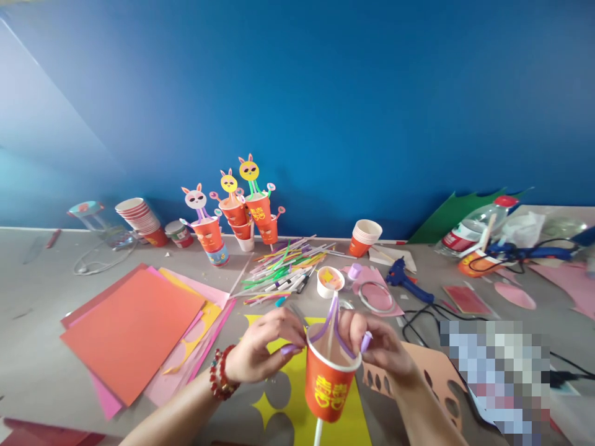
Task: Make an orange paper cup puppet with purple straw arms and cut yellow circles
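- Head view: left hand (274, 344) at the left side of the red cup (332, 387), fingers pinched in narrow at the rim.
- Right hand (379, 347) on the opposite side, grip narrow, also closed on the rim. Purple bit by its fingertips: nail or strip end, can't tell.
- Cup is held up between both hands, roughly upright, yellow print facing the wearer. White stick (318, 432) sticks out below it.
- Purple strips (341, 334) rise out of the cup, meeting near the top.
- Yellow sheet (360, 418) with cutouts lies on the table (32, 297), behind and below the cup.
- Just past the hands: white tub (330, 291) with yellow pieces in it; pile of colored strips (279, 272) and markers to its left.
- Farther back: rabbit-faced cups (207, 232) standing in a group near the blue wall (325, 111).
- Left: colored paper (134, 334), overlapping sheets, orange on top. Cup stack (139, 217) behind, leaning.
- Right: blue glue gun (409, 282) on its side, clear ring (376, 298) near it, bottle (478, 226) farther right.
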A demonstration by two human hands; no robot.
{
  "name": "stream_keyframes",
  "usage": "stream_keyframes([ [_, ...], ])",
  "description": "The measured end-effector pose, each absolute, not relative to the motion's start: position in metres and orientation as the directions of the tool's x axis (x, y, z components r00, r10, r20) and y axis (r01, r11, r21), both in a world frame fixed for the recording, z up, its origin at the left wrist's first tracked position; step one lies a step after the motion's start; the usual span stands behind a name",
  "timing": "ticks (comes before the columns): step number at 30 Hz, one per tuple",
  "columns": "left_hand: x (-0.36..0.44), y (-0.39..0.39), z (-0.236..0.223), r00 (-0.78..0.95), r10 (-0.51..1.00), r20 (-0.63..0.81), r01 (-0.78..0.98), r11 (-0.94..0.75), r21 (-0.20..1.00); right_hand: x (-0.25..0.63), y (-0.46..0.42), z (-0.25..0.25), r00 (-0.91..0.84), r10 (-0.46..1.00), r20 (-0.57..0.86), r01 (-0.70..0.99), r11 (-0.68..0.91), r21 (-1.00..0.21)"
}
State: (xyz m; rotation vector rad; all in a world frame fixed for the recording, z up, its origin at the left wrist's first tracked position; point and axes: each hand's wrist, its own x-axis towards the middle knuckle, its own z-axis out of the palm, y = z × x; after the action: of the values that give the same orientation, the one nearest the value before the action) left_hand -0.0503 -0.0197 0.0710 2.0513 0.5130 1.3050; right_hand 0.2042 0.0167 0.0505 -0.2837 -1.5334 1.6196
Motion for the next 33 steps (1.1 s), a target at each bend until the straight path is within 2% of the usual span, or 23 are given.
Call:
stream_keyframes([
  [4, -0.051, -0.023, 0.069, 0.415, 0.685, 0.598, 0.012, -0.662, 0.750, 0.205, 0.014, 0.062, -0.604, 0.662, 0.443, -0.367, 0.262, -0.893],
  [11, -0.058, -0.033, 0.057, 0.424, 0.816, 0.393, -0.063, -0.407, 0.911, 0.203, 0.010, 0.082, -0.647, 0.569, 0.507, -0.245, 0.475, -0.845],
  [19, -0.053, -0.041, 0.054, 0.352, 0.898, 0.265, -0.269, -0.174, 0.947, 0.202, 0.009, 0.079, -0.679, 0.546, 0.491, -0.228, 0.479, -0.848],
  [23, -0.050, -0.042, 0.054, 0.342, 0.912, 0.227, -0.324, -0.112, 0.939, 0.198, 0.009, 0.080, -0.665, 0.551, 0.504, -0.243, 0.478, -0.844],
  [29, -0.051, -0.039, 0.055, 0.388, 0.894, 0.225, -0.350, -0.083, 0.933, 0.195, 0.008, 0.083, -0.669, 0.541, 0.510, -0.251, 0.482, -0.839],
  [33, -0.051, -0.038, 0.054, 0.382, 0.889, 0.254, -0.327, -0.127, 0.936, 0.194, 0.009, 0.082, -0.666, 0.530, 0.524, -0.279, 0.475, -0.835],
])
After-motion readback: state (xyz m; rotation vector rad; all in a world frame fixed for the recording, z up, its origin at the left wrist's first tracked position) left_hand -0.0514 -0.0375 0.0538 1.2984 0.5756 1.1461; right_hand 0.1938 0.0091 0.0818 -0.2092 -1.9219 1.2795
